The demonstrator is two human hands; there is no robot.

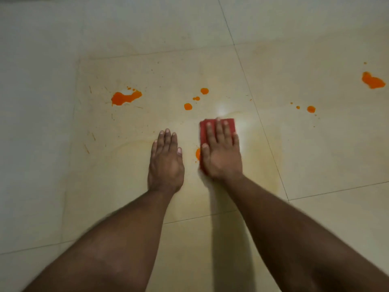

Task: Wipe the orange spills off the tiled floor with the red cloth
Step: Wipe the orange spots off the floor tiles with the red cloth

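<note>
The right hand (221, 152) lies flat, fingers spread, pressing the red cloth (217, 123) onto the tiled floor (315, 154). The left hand (166, 161) rests flat on bare tile at the cloth's 9 o'clock, fingers extended, holding nothing. One orange spot (198, 153) touches the cloth's left edge. One large spill (125, 97) lies at 11 o'clock, three drops (188, 106) at 12 o'clock, another spill (372, 80) at 2 o'clock.
</note>
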